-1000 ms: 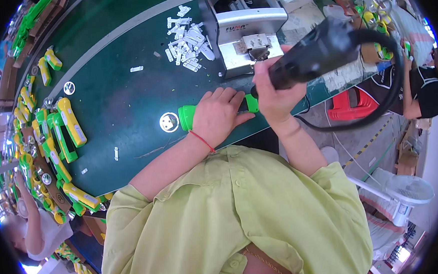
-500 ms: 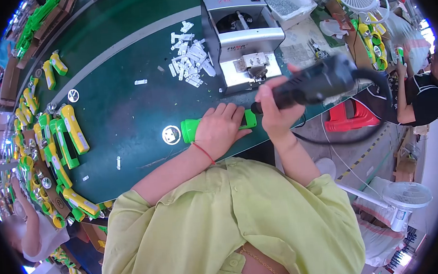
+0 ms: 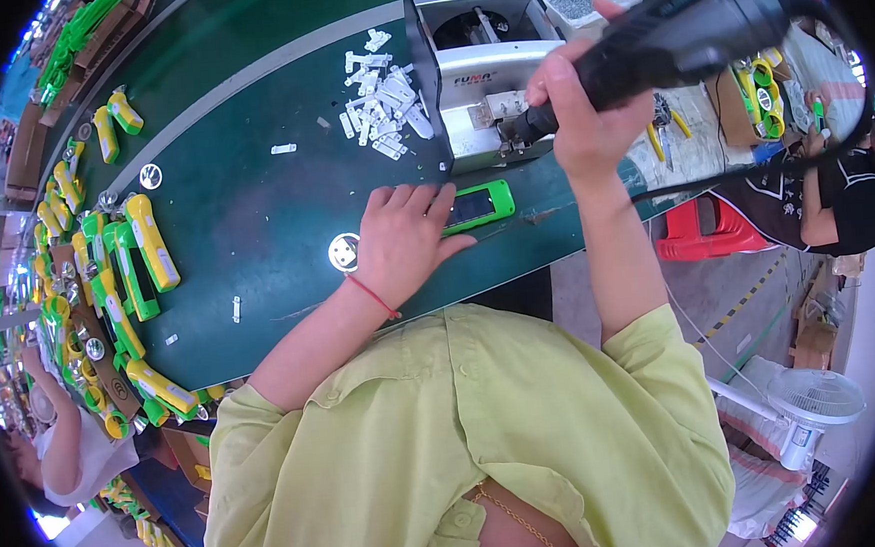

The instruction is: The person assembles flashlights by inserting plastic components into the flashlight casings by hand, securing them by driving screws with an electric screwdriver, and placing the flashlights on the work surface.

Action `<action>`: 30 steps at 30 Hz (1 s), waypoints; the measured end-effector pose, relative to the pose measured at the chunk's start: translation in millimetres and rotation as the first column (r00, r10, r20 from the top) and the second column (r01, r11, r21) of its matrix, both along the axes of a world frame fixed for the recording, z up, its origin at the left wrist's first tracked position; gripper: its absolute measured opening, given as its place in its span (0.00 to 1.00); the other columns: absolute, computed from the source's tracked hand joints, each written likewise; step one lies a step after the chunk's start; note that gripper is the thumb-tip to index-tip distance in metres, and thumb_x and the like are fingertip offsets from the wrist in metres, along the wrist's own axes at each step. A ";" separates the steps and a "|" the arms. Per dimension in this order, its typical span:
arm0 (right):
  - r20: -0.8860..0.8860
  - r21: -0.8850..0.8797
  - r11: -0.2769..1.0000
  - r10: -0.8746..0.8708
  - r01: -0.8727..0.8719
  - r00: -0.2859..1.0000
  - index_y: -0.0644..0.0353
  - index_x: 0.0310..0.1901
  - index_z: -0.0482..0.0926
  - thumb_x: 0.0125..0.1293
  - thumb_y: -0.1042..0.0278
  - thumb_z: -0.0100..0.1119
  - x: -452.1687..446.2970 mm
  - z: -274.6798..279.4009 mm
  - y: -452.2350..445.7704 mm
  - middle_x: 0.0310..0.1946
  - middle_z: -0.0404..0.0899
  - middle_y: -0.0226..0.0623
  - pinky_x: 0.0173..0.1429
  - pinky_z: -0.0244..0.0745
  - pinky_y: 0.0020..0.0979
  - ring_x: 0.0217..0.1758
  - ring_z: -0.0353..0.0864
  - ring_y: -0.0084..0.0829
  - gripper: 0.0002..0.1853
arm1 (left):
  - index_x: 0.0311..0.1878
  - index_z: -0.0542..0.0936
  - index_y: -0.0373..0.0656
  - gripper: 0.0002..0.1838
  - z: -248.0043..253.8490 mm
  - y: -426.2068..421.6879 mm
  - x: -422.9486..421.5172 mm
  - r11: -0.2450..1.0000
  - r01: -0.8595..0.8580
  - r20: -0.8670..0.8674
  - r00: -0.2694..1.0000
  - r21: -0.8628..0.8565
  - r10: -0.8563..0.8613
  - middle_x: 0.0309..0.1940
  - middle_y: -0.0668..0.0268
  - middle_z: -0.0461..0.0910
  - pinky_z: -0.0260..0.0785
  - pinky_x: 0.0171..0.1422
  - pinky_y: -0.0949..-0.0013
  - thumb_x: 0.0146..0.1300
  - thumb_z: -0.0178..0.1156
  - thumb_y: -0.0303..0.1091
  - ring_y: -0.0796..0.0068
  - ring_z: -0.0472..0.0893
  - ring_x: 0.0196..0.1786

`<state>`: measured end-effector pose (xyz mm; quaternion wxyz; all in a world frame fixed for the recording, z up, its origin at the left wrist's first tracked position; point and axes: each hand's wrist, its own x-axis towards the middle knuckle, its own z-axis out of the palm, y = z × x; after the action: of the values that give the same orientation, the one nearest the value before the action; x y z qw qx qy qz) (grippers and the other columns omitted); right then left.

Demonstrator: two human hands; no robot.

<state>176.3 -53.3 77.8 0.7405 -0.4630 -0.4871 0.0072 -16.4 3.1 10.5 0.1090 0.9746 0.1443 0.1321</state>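
Observation:
My left hand lies over a green flashlight body, fingers resting on it, on the green table near its front edge. The dark panel end of the body sticks out to the right of the fingers; the rest is hidden under the hand. My right hand grips a black corded power screwdriver, its tip at the front of the silver screw-feeding machine. White plastic parts are piled left of the machine. A round white-and-silver disc is beside my left wrist.
Yellow and green flashlight bodies line the table's left side. Pliers with yellow handles are right of the machine. A red stool and a white fan stand on the right. Co-workers are at both sides.
My right hand with the screwdriver has moved up and away from the flashlight body, to the machine's front. My left hand has shifted slightly left, its thumb now spread.

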 end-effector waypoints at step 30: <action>0.079 -0.160 0.963 -0.205 0.215 0.976 0.64 0.36 0.74 0.53 0.83 0.61 -52.4 -60.6 -54.9 0.25 0.75 0.28 0.42 0.67 0.23 0.28 0.73 0.21 0.09 | 0.49 0.78 0.44 0.27 -4.5 0.7 -0.7 0.999 -0.011 0.052 0.999 -0.040 0.013 0.37 0.66 0.78 0.71 0.40 0.64 0.46 0.69 0.46 0.65 0.78 0.38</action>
<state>123.9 -108.2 17.2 0.6803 -0.5726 -0.4554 -0.0449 -17.0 3.7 5.9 0.1314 0.9676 0.1499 0.1551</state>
